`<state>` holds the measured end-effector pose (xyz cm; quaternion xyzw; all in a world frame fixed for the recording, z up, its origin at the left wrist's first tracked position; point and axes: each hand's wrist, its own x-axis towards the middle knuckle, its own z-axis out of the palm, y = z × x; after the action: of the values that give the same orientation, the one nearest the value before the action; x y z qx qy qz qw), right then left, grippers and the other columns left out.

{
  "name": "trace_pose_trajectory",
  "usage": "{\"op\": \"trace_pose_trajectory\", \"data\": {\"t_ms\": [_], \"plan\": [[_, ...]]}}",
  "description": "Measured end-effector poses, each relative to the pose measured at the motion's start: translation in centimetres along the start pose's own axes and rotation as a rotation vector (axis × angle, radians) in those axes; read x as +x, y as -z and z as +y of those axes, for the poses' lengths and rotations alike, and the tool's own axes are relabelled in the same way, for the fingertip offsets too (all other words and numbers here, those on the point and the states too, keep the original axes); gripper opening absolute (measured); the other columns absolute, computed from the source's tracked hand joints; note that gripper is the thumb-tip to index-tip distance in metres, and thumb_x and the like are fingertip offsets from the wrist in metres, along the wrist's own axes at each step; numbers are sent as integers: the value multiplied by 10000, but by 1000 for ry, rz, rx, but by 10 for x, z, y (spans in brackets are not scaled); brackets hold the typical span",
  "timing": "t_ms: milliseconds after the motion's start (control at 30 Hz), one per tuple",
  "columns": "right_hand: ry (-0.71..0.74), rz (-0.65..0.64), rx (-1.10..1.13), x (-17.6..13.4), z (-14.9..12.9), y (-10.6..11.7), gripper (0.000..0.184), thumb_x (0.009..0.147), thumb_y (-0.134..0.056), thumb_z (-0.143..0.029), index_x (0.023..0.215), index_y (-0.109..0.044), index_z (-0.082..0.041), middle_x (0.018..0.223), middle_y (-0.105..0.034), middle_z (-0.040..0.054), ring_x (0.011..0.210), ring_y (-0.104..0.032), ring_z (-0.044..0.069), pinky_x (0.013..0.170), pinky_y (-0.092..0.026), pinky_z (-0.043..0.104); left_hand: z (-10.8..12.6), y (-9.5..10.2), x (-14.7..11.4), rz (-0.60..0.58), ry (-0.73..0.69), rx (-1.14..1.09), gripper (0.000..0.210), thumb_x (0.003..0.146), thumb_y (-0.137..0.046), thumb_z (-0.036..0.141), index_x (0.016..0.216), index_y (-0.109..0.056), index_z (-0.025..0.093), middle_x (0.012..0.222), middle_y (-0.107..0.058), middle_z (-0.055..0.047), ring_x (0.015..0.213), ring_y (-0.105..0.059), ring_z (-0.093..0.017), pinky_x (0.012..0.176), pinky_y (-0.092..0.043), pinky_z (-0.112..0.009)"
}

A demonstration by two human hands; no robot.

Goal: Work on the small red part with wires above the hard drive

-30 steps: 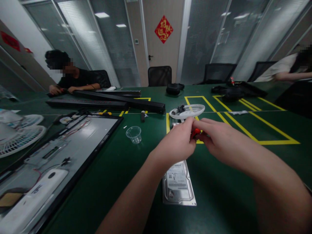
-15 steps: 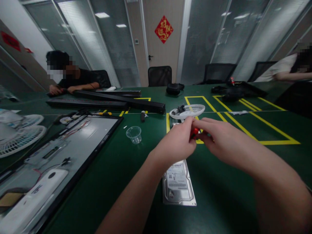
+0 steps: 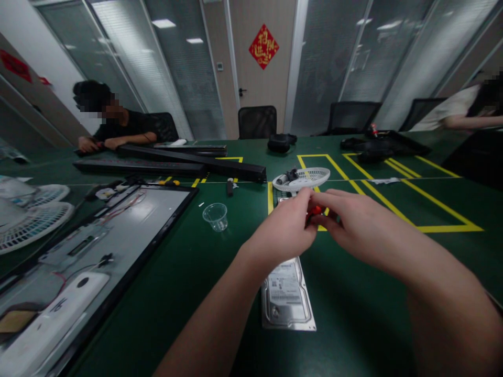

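Pinching a small, plastic-looking bright-red object (image 3: 315,210) with the right hand (image 3: 348,213), cannot tell the grip of the curled left hand (image 3: 288,225), could slip under uneven force and scratch the flat silver metal hard drive (image 3: 288,303) on the green tabletop (image 3: 176,272) just nearer.

I could pass over the smooth dark-green tabletop (image 3: 173,283) left of the bare left hand (image 3: 285,228); the flat grey, black-framed panel (image 3: 121,230) bounds it, a clear plastic cup (image 3: 216,217) stands within, and a white openwork plastic grille (image 3: 304,184) obstructs me ahead.
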<state>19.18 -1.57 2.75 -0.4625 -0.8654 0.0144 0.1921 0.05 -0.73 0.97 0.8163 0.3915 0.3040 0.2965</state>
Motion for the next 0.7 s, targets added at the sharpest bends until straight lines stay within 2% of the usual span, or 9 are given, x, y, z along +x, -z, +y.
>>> {"op": "trace_pose_trajectory", "data": {"t_ms": [100,200,300,367,433,533,633,700], "plan": [[-79,-35,-23,2,0,0,193,1026,-631,-241,1158,-770,-220,1049,-828,106,842,-753,277,712,-512,375,1,0,1,-4,2,31,280,922,-680,158,1180,-579,202,1226,-754,-147,1126,-733,-322,970,-616,-477],[-128,-61,-36,1,-1,0,218,1051,-661,-356,1172,-768,-209,1011,-827,113,805,-744,286,682,-501,383,1,1,1,-16,10,51,268,918,-643,127,1169,-580,199,1187,-762,-143,1081,-736,-320,964,-609,-489],[-70,-26,-3,-1,-2,0,265,1023,-665,-243,1272,-751,-219,1149,-823,111,910,-756,292,749,-524,391,1,2,0,-14,12,22,311,931,-606,88,1219,-572,201,1213,-768,-142,1092,-743,-310,965,-610,-469],[-8,8,33,-2,-1,-1,418,985,-598,-105,1361,-728,-233,1258,-803,103,1015,-760,286,842,-543,396,0,1,-1,-14,23,19,319,946,-586,72,1236,-566,205,1226,-767,-141,1113,-745,-303,969,-612,-453],[15,19,33,-2,2,-3,514,945,-542,-33,1381,-727,-231,1268,-796,101,1058,-760,283,896,-544,404,-1,0,-1,-18,28,22,322,952,-577,66,1241,-563,207,1222,-765,-138,1117,-745,-300,969,-614,-447],[-16,3,-1,-1,5,-4,417,956,-568,-75,1299,-757,-218,1182,-812,100,1016,-763,292,866,-539,406,-2,-2,1,-1,3,20,309,945,-627,105,1234,-573,204,1258,-749,-148,1150,-731,-312,997,-611,-462],[-81,-29,-14,1,5,-4,238,1030,-613,-229,1216,-761,-217,1077,-821,102,894,-757,287,750,-516,385,-2,-3,2,9,-8,40,240,939,-666,159,1164,-593,195,1257,-740,-161,1154,-718,-332,1008,-603,-487],[-114,-37,-36,1,4,-3,205,1048,-645,-331,1174,-757,-214,1004,-814,101,805,-734,281,672,-481,375,-1,-2,2,-4,9,45,229,945,-645,155,1164,-593,196,1230,-749,-157,1120,-724,-328,992,-602,-492]]}}
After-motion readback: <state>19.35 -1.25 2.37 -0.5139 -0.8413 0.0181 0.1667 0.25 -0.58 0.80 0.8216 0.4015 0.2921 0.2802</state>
